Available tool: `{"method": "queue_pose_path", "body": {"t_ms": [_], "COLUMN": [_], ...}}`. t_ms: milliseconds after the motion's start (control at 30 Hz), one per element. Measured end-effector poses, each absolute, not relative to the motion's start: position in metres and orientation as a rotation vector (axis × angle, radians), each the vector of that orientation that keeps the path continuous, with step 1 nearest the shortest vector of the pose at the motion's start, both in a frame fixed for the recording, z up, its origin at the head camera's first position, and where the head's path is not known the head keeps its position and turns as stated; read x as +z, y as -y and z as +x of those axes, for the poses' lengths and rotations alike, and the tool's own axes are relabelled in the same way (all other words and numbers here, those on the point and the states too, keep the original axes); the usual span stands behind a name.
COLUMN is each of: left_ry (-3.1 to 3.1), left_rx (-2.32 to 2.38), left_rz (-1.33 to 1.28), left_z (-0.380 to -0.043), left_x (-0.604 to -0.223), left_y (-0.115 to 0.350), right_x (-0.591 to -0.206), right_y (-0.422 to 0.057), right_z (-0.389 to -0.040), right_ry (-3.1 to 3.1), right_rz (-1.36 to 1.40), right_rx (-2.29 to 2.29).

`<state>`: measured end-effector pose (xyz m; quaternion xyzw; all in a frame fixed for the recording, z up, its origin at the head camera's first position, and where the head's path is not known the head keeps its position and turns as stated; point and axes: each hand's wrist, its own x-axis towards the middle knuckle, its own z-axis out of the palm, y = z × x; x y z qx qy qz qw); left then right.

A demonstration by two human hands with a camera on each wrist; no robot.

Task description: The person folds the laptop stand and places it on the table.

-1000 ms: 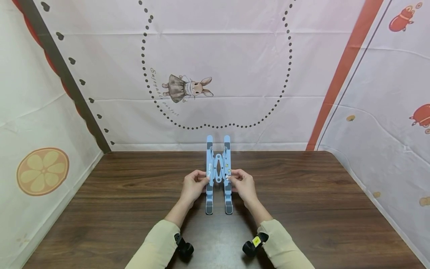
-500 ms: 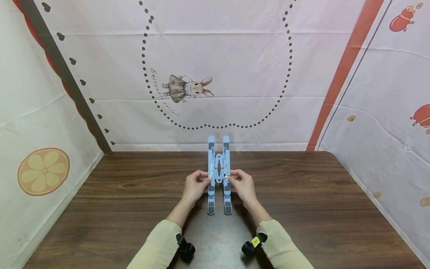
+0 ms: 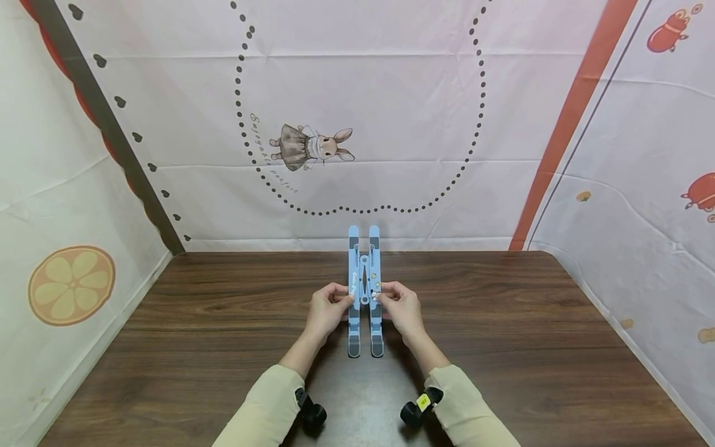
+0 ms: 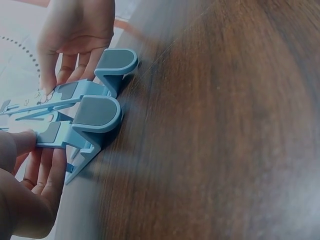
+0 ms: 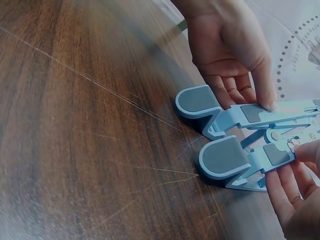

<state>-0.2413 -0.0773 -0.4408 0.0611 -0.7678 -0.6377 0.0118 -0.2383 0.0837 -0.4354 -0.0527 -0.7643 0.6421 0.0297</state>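
A light-blue folding laptop stand (image 3: 354, 313) stands on the table, its two long rails nearly parallel with a narrow gap between them. Crossed links (image 3: 365, 279) join the rails at the middle. My left hand (image 3: 325, 311) pinches the left rail, thumb on top and fingers beneath its outer side. On the other side my right hand (image 3: 406, 311) grips the right rail the same way, its thumb beside small printed cartoon figures. Grey pads cover the curved front hooks (image 4: 97, 111), which show close up in both wrist views. The undersides of the rails are mostly hidden.
The brown wood-grain table (image 3: 223, 347) spreads out to both sides of the stand. Behind it hangs a white printed cloth (image 3: 391, 112) with a rabbit figure, and similar cloths line the left and right sides. Black wrist cameras (image 3: 311, 415) sit at the sleeves.
Both hands have moved slightly inward, the left one more. The stand's two rails have come closer together and the crossed links between them have narrowed.
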Motion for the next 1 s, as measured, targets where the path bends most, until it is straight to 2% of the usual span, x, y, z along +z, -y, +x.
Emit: {"method": "queue_pose_path", "body": {"t_ms": [1000], "left_ry": [2.359], "left_rx": [-2.053], "left_rz": [0.136], "left_z": [-0.2418], "left_x": [-0.4439], "left_y": [0.0686], "right_x": [-0.4334], "right_y": [-0.0791], "right_z": [-0.2363], "right_ry": [2.331], "right_rz": [-0.103], "right_rx": [2.04]}}
